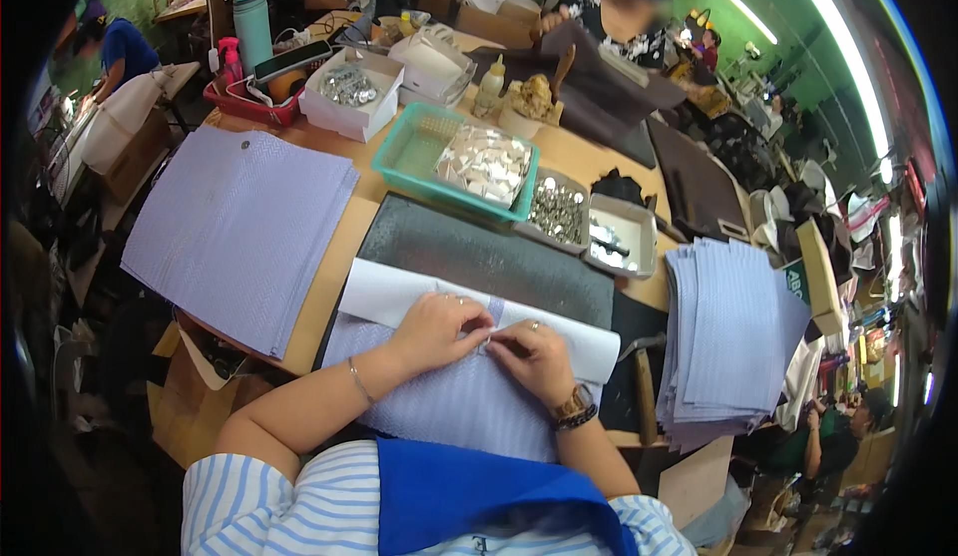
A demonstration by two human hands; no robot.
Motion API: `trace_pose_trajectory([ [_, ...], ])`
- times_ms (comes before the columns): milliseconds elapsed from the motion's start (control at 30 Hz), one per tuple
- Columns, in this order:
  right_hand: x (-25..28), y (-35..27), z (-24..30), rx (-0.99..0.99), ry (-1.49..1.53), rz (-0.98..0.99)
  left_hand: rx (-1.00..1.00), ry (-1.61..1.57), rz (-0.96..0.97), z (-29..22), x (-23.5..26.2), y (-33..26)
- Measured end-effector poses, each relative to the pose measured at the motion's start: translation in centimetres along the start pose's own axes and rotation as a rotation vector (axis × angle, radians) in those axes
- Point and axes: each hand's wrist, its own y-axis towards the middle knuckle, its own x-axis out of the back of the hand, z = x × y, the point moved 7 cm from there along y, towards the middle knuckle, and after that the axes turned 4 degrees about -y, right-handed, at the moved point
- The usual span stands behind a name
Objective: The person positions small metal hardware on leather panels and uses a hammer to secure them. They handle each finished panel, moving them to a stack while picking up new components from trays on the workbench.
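Note:
A lavender textured sheet [449,396] lies in front of me, partly folded with its white underside [399,296] showing, on a dark grey mat [479,252]. My left hand [434,328] and my right hand [534,356] meet at the fold's edge, fingertips pinching a small spot on the sheet. A small metal piece may be between the fingers, but it is too small to tell. My right wrist wears a watch and bead bracelet, my left a thin bracelet.
Stacks of lavender sheets lie at left [239,227] and right [733,336]. A teal basket [399,162] of white pieces, grey trays of metal snaps [559,212], a white box [349,92], a hammer [644,386]. Another person [624,12] works across the table.

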Motion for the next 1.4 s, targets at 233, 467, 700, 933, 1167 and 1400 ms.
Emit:
trace_pose_trajectory([
  [233,-0.9,-0.7,-1.4,-0.093,0.127,-0.032,0.099,-0.074,-0.006,1.8,-0.7,-0.2],
  [467,-1.0,-0.5,-1.5,-0.222,0.157,0.037,0.256,-0.222,-0.011,2.4,-0.8,-0.5],
  [700,-1.1,-0.4,-1.7,-0.185,0.130,0.015,0.263,-0.204,0.012,2.5,-0.8,-0.4],
  [933,-1.4,-0.7,-2.0,-0.235,0.222,-0.003,0.059,-0.075,0.051,0.8,-0.8,-0.2],
  [1167,-1.9,-0.8,-1.9,-0.353,0.300,0.040,0.064,-0.089,0.077,0.8,-0.8,-0.2],
  [1400,-1.5,-0.7,-1.8,-0.287,0.208,-0.047,0.161,-0.198,0.100,1.4,-0.9,-0.5],
])
